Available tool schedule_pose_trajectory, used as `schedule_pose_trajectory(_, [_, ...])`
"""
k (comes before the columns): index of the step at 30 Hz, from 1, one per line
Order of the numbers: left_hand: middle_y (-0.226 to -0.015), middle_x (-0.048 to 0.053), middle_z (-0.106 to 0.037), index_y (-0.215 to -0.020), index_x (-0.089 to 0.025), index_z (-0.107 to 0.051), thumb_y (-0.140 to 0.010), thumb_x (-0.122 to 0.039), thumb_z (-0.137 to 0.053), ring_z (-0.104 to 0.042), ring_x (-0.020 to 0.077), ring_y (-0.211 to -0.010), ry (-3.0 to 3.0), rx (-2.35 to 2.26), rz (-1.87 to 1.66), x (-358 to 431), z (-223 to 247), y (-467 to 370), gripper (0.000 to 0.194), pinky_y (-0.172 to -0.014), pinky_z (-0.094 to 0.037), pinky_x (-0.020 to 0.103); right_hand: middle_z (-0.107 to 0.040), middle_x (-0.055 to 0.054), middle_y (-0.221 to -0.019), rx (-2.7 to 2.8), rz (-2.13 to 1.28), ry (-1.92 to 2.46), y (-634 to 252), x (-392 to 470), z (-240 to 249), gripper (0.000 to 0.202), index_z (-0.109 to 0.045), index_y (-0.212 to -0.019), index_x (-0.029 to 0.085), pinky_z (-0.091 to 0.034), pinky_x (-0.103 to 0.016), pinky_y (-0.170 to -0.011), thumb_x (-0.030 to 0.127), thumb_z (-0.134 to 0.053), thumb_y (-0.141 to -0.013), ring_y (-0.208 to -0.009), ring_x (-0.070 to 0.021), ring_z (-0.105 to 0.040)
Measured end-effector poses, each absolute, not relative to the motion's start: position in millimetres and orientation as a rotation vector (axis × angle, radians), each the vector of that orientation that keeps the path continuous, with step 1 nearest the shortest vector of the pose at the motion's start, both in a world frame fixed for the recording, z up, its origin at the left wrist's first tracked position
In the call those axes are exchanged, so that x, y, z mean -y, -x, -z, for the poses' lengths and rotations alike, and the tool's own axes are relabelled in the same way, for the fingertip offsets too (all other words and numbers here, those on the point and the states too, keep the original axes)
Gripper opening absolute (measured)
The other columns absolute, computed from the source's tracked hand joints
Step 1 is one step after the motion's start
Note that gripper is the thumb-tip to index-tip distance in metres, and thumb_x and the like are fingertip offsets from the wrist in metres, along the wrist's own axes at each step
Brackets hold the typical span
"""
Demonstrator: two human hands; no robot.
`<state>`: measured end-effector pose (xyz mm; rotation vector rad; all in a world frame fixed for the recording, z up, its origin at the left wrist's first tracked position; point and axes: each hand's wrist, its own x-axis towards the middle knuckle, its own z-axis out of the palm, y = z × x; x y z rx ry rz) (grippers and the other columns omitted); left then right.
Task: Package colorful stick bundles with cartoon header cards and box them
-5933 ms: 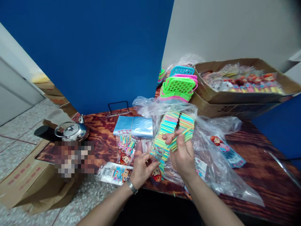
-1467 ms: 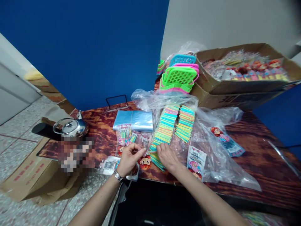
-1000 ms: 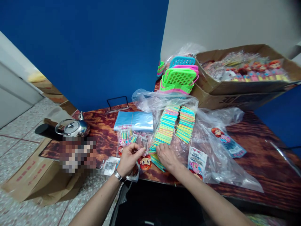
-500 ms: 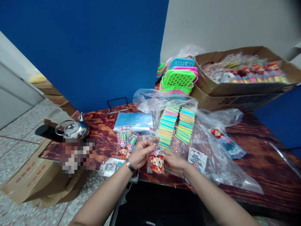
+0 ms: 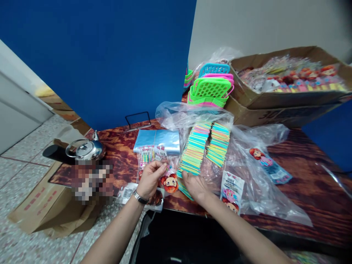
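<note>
My left hand [image 5: 152,179] pinches a small clear packet with a red-haired cartoon head [image 5: 169,183] between thumb and fingers. At the near end of the piled coloured sticks [image 5: 195,145], my right hand [image 5: 195,187] is closed around some thin sticks [image 5: 185,191]; its fingers are partly hidden. The pile lies in two rows on clear plastic sheeting [image 5: 244,179]. Left of it, finished-looking packets with sticks [image 5: 147,156] lie in front of a stack of bluish clear bags [image 5: 156,141]. A white-labelled packet [image 5: 232,189] rests right of my right hand.
Green, pink and blue plastic baskets [image 5: 211,90] are stacked at the back. An open cardboard box [image 5: 288,101] full of packets stands back right. A blue packet [image 5: 271,167] lies on the right. At the left edge are a metal kettle [image 5: 89,150] and a paper bag [image 5: 52,205].
My left hand has moved left and slightly down with the packet. My right hand has left the packet and moved slightly left onto the near end of the sticks.
</note>
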<state>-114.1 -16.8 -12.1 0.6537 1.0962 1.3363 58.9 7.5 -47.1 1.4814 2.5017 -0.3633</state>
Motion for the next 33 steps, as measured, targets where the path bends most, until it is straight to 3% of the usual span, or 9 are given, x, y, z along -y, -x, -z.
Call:
schedule_pose_trajectory(8, [-0.061,-0.003,-0.056,-0.063,-0.015,-0.054,-0.063,-0.035,-0.075,-0.044,0.0059,-0.051,-0.649,-1.126,-1.322,20,17,112,0.03,-0.052,-0.036,0.019,-0.061,-0.009,-0.09,-2.529,0.31,-1.443,-61,-16,39,0.023,-0.048,-0.094,0.017,-0.041,-0.027,-0.059,0.002,-0.034,-0.083,-0.074,-0.0206,-0.064])
schedule_pose_trajectory(11, [-0.06,-0.004,-0.055,-0.062,-0.015,-0.054,-0.063,-0.035,-0.075,-0.043,0.0056,-0.05,-0.653,-1.128,-1.325,21,17,112,0.03,-0.052,-0.035,0.019,-0.059,-0.01,-0.096,-2.588,0.339,-1.474,-69,-20,34,0.019,-0.049,-0.091,0.017,-0.041,-0.029,-0.064,0.007,-0.036,-0.083,-0.082,-0.0209,-0.061])
schedule_pose_trajectory(14, [-0.06,-0.003,-0.056,-0.062,-0.015,-0.055,-0.063,-0.035,-0.075,-0.044,0.0055,-0.051,-0.658,-1.114,-1.316,22,20,110,0.029,-0.052,-0.035,0.019,-0.061,-0.009,-0.086,-2.668,0.495,-1.597,-78,-23,29,0.011,-0.047,-0.086,0.018,-0.041,-0.03,-0.069,0.016,-0.036,-0.087,-0.084,-0.0209,-0.06])
schedule_pose_trajectory(16, [-0.061,-0.003,-0.057,-0.061,-0.014,-0.055,-0.064,-0.033,-0.075,-0.045,0.0056,-0.052,-0.671,-1.102,-1.303,24,21,108,0.028,-0.053,-0.035,0.019,-0.061,-0.005,-0.078,-2.7,0.97,-1.688,-82,-24,27,0.014,-0.044,-0.084,0.02,-0.042,-0.029,-0.067,0.024,-0.032,-0.091,-0.076,-0.0182,-0.06])
schedule_pose_trajectory(20, [-0.057,-0.004,-0.057,-0.064,-0.015,-0.058,-0.064,-0.033,-0.076,-0.047,0.0062,-0.051,-0.646,-1.069,-1.268,30,22,97,0.026,-0.054,-0.036,0.019,-0.05,0.004,-0.067,-2.308,2.406,-1.726,-81,-21,24,0.024,-0.039,-0.083,0.022,-0.043,-0.025,-0.053,0.044,-0.033,-0.09,-0.052,-0.0113,-0.053])
schedule_pose_trajectory(23, [-0.074,0.001,-0.065,-0.063,-0.015,-0.059,-0.062,-0.03,-0.077,-0.056,0.0101,-0.065,-0.578,-0.957,-1.229,38,22,84,0.024,-0.065,-0.041,0.022,-0.041,0.006,-0.066,-2.152,2.825,-1.827,-74,-18,21,0.028,-0.042,-0.091,0.022,-0.044,-0.025,-0.056,0.049,-0.041,-0.086,-0.054,-0.0103,-0.05])
schedule_pose_trajectory(25, [-0.081,0.003,-0.065,-0.064,-0.015,-0.06,-0.063,-0.029,-0.077,-0.057,0.0119,-0.07,-0.512,-0.847,-1.183,43,23,73,0.023,-0.07,-0.042,0.024,-0.043,0.004,-0.069,-2.302,2.781,-1.907,-70,-15,17,0.029,-0.044,-0.094,0.022,-0.045,-0.026,-0.061,0.05,-0.041,-0.086,-0.062,-0.0118,-0.052])
schedule_pose_trajectory(30, [-0.066,0.0,-0.059,-0.066,-0.014,-0.061,-0.062,-0.027,-0.078,-0.052,0.0087,-0.06,-0.395,-0.679,-1.155,45,28,56,0.022,-0.066,-0.041,0.023,-0.053,-0.001,-0.075,-2.811,2.055,-1.945,-70,-4,11,0.025,-0.047,-0.087,0.022,-0.045,-0.029,-0.068,0.044,-0.036,-0.09,-0.069,-0.015,-0.052])
schedule_pose_trajectory(33, [-0.063,-0.002,-0.055,-0.067,-0.013,-0.061,-0.063,-0.026,-0.077,-0.049,0.0077,-0.058,-0.435,-0.646,-1.156,44,28,57,0.021,-0.065,-0.04,0.023,-0.055,-0.002,-0.075,-2.913,1.909,-1.872,-73,3,14,0.021,-0.046,-0.09,0.023,-0.045,-0.031,-0.067,0.04,-0.035,-0.091,-0.068,-0.0163,-0.053])
